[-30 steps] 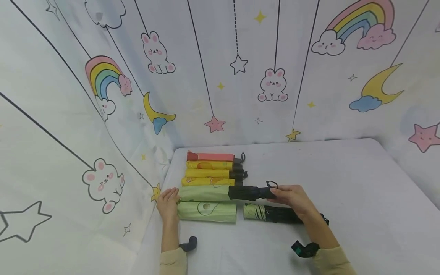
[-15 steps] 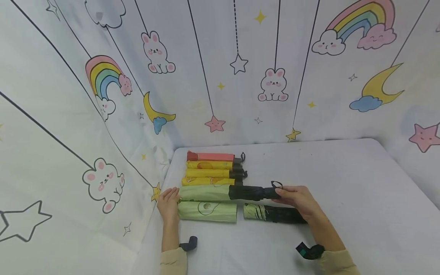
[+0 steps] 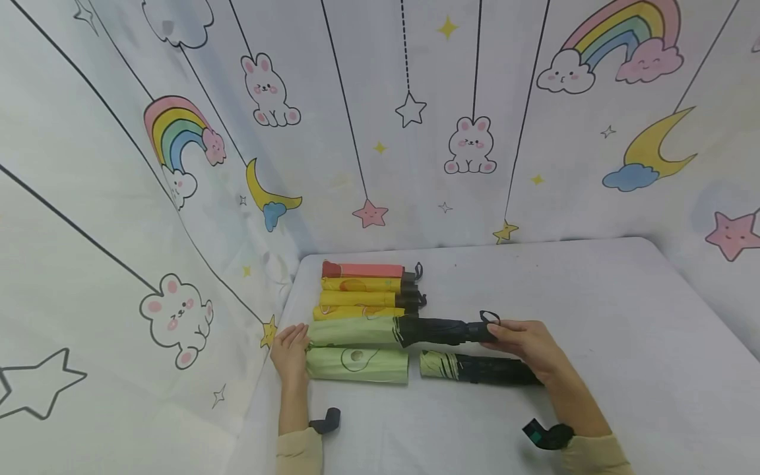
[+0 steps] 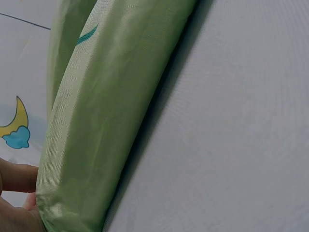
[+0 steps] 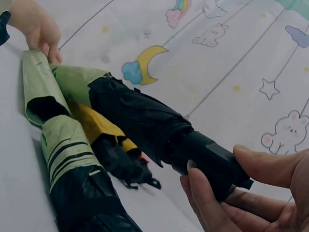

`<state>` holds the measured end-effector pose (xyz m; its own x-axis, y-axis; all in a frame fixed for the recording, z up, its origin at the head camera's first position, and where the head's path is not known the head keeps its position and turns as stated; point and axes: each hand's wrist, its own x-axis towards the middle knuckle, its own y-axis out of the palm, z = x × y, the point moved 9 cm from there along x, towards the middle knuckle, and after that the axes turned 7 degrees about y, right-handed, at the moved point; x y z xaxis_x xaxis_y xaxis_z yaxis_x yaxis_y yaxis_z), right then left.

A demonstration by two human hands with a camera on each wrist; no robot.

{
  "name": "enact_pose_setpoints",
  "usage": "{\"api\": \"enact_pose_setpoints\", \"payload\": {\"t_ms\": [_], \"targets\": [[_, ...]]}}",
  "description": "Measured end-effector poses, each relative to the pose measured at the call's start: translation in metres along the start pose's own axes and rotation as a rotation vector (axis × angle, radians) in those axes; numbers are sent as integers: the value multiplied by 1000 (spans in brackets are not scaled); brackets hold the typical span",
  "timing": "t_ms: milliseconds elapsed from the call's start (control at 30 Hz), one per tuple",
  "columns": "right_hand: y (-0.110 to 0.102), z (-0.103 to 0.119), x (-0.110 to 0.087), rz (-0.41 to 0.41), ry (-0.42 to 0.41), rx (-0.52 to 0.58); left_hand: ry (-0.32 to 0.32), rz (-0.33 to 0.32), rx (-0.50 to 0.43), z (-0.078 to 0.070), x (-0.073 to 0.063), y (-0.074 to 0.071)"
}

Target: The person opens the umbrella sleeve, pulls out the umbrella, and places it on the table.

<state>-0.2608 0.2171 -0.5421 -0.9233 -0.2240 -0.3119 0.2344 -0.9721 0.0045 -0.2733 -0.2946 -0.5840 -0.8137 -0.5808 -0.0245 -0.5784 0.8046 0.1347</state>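
Two light-green sleeves lie one in front of the other in the head view. My left hand (image 3: 291,353) holds the closed left end of the rear sleeve (image 3: 353,333); its grip is partly hidden. From that sleeve's right end sticks a folded umbrella (image 3: 436,332), black with a green edge. My right hand (image 3: 528,346) pinches the umbrella's black handle (image 5: 205,162) between thumb and fingers, near its wrist loop. The front sleeve (image 3: 356,366), with an avocado print, lies flat with its open mouth (image 5: 46,108) facing right. Beside it lies a second black-and-green folded umbrella (image 3: 487,369), partly behind my right forearm.
Behind the sleeves, several sleeved umbrellas lie in a row: a red one (image 3: 371,270) at the back and yellow ones (image 3: 359,299) before it. The white table (image 3: 594,310) meets a printed cloth backdrop (image 3: 427,152) at the back and left.
My right hand has moved right with the umbrella handle, and more of the umbrella shows outside the sleeve. My left hand has stayed at the sleeve's end.
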Motion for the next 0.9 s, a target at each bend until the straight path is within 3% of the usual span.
{"api": "enact_pose_setpoints", "payload": {"t_ms": [433, 900], "targets": [[-22, 1, -9, -34, -18, -30, 6, 6, 5, -2, -1, -1], [-47, 1, -24, -22, -41, 16, 1, 7, 31, -1, -1, 0]]}}
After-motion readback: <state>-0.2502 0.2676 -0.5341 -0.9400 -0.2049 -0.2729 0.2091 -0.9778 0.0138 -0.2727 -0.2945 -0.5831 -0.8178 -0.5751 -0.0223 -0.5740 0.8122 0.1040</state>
